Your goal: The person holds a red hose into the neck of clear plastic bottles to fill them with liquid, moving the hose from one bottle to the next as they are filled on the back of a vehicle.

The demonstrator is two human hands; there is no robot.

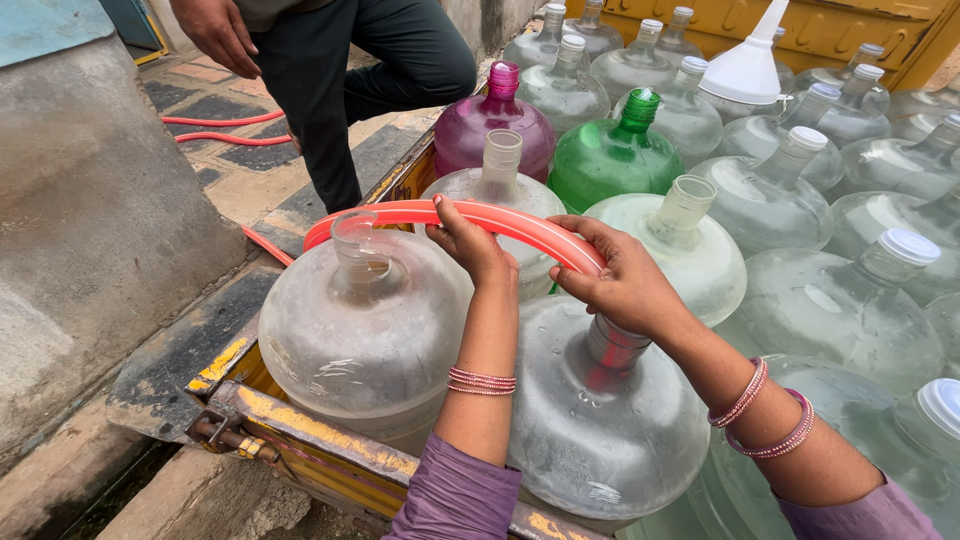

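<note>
Both hands grip a red hose [500, 218] that arches over a load of big water jugs; the left hand [470, 245] is curled round it from below, thumb up across the tube, while the right hand [620, 280] is closed over it just where it bends down into the neck of the clear jug [600, 410] nearest the person; the hose's end shows red inside that neck; from the left hand the hose runs leftward over an uncapped clear jug [365, 320] and drops over the side of the yellow cart edge [320, 440] to the paved ground; behind the hands stands another open clear jug [497, 175], then a purple jug [493, 125] and a green jug [615, 155], both capped; further jugs with white caps fill the right, and a white funnel [748, 65] sits among them; another person in dark trousers [340, 70] stands on the pavement beside the cart.
</note>
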